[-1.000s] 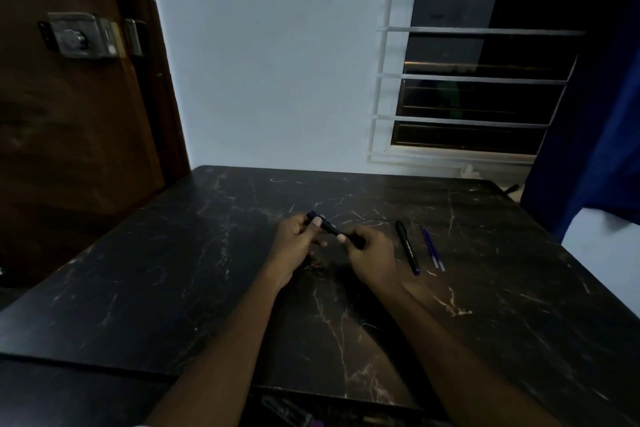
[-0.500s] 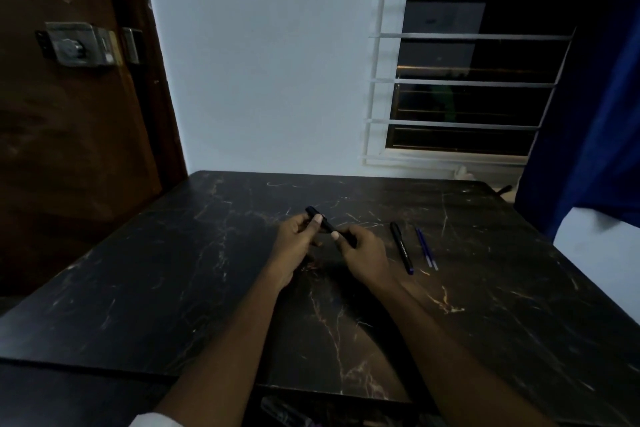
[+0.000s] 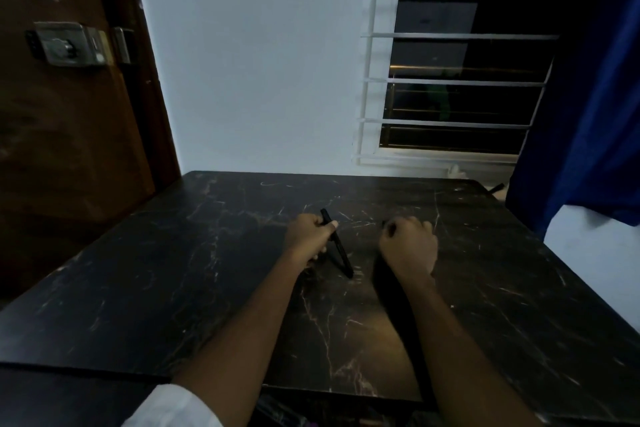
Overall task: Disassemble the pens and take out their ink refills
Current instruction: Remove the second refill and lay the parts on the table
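Because the room is so dim, small things are hard to make out on the dark table [image 3: 173, 270]. The right hand [image 3: 410, 246] is curled into a fist, and I cannot tell if it holds anything; its own bulk hides the table just behind it. The left hand [image 3: 310, 237] pinches a black pen [image 3: 337, 246] near its top end, thumb pressed on the side. The pen is tilted, with its long line running from up by the far wall down toward the person, and its low tip sits close to the table between the two hands.
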